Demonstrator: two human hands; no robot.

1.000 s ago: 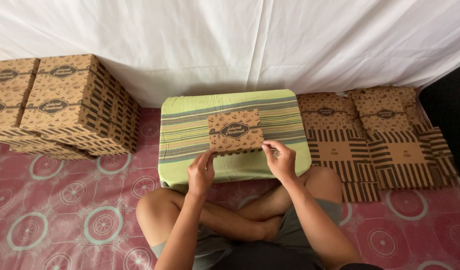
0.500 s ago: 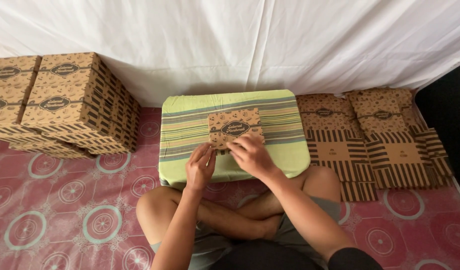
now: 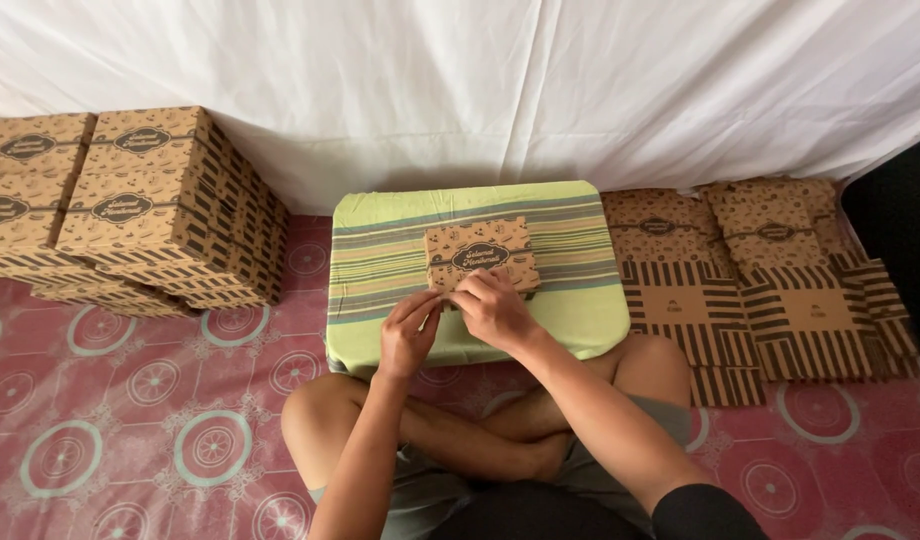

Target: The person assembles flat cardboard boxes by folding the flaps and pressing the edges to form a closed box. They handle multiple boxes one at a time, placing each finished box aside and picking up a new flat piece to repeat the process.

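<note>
The small brown printed box [image 3: 480,254] is pinned on the green striped cushion [image 3: 580,320], just beyond the fingers. Its near edge is pressed by the right hand [image 3: 495,308], fingers curled down onto the cardboard, seemingly so the fold is kept flat. The left hand [image 3: 408,335] is laid beside it, fingertips touching the same edge, nothing gripped. Finished boxes [image 3: 130,205] are stacked well left; flat blanks [image 3: 770,290] are spread to the right.

A white draped sheet [image 3: 460,90] backs a pink floor mat [image 3: 130,420] patterned with round medallions.
</note>
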